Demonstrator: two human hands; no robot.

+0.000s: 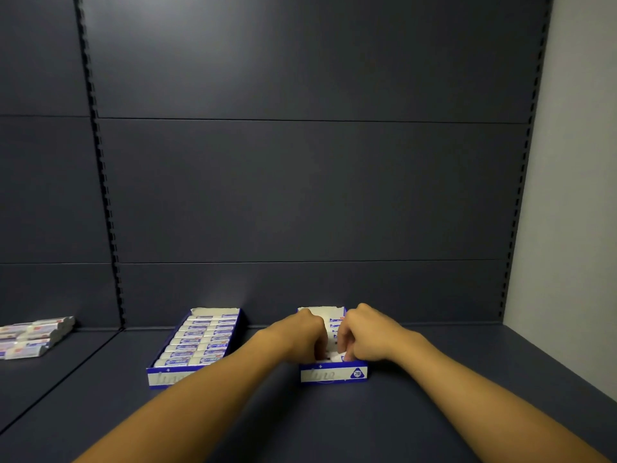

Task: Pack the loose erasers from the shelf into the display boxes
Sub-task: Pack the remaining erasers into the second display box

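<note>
Head view: both bare hands reach into the right display box [334,374], a shallow rectangular carton of blue and white card with a matte printed front panel marked "2B". Left hand [302,335] enters from the box's left wall, fingers curled downward into the interior. Right hand [365,334] enters from the right wall, fingers likewise curled, the tips close to a white eraser [335,342] between the two hands.

Fingertips of both hands are hidden behind knuckles and box contents — whether either hand actually pinches an eraser cannot be told. Only a few blue-printed eraser ends show beyond the hands; the fill level of this box is hard to make out.

Left of the left hand, well apart, sits a second display box [197,342] of the same card, filled with a neat row of wrapped rectangular erasers. Farther left, a loose eraser pile [33,335] is cut off by the frame edge. Everything rests on a smooth dark shelf [450,379] — matte metal in appearance.
</note>
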